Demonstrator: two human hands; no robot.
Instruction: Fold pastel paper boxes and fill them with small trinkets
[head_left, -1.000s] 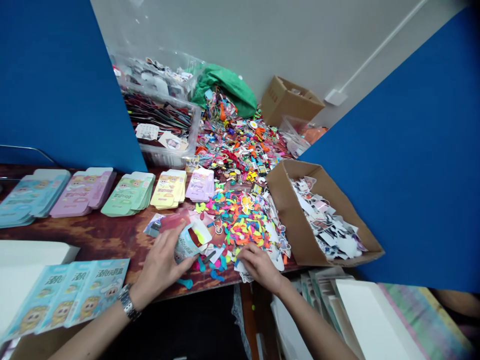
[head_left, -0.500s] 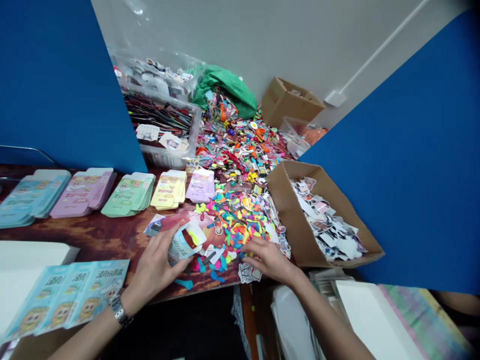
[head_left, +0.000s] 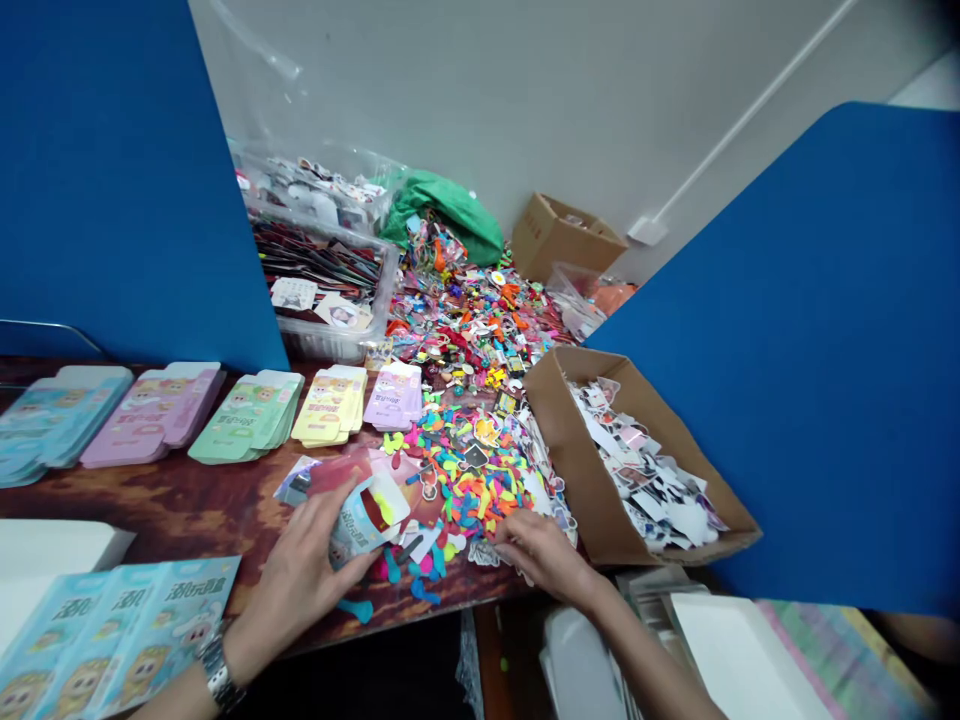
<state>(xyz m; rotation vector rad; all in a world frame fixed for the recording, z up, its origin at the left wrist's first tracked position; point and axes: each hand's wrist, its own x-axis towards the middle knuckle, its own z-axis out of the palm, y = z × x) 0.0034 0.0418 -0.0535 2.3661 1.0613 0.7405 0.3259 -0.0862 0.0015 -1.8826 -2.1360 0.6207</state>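
Note:
My left hand [head_left: 296,575], with a watch on its wrist, grips a small light-blue carton [head_left: 364,515] with an open flap, held just above the wooden table [head_left: 187,505]. My right hand [head_left: 544,555] rests fingers down at the near edge of a heap of small bright foam shapes [head_left: 469,475] and printed stickers [head_left: 547,495]. Its fingers are curled over the stickers; whether they pinch one I cannot see.
Flat carton stacks [head_left: 247,415] in blue, pink, green, yellow and purple line the back. More blue cartons [head_left: 112,630] lie near left. A cardboard box of cut-outs [head_left: 637,465] stands right, clear bins [head_left: 330,290] and a pile of trinkets [head_left: 480,315] behind, blue partitions either side.
My right hand moved from the table's front edge forward to the sticker heap. The left hand keeps hold of the blue carton. The view dropped slightly.

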